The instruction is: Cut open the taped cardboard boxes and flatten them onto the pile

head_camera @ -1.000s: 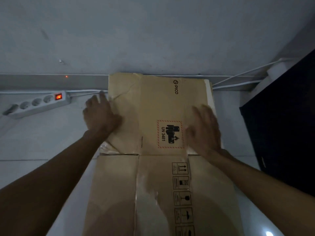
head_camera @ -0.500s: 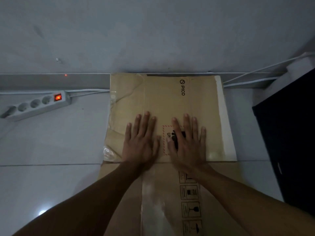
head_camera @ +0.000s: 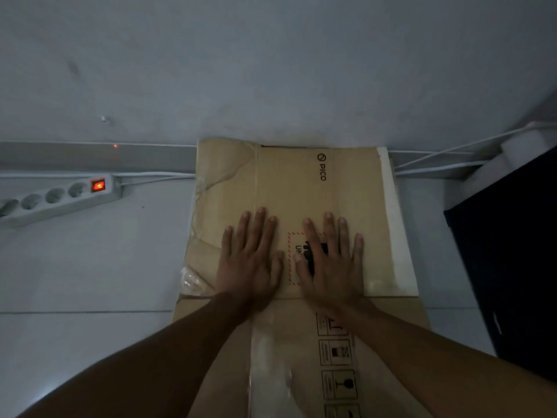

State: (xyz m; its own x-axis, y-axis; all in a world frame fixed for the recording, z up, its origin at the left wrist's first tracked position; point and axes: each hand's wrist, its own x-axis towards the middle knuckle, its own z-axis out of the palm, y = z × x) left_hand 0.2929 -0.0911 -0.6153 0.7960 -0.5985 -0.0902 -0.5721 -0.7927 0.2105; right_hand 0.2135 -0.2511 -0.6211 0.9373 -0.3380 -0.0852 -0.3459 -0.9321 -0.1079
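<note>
A flattened brown cardboard box (head_camera: 301,182) with a PICO logo and a red-bordered battery label lies on the white floor, its far edge against the wall. A strip of clear tape (head_camera: 271,357) runs down its near panel beside printed handling symbols. My left hand (head_camera: 250,257) and my right hand (head_camera: 330,260) lie palm down side by side on the middle of the box, fingers spread, holding nothing. The right hand covers part of the label. A white sheet edge (head_camera: 398,224) shows under the box's right side.
A white power strip (head_camera: 57,196) with a lit red switch lies on the floor at the left, its cable running behind the box. White cables (head_camera: 437,162) run along the wall at the right. A dark object (head_camera: 512,260) stands at the right.
Both hands moved from the box's outer edges to its centre and now press flat side by side. The view has shifted slightly since half a second ago; the hands have barely moved.
</note>
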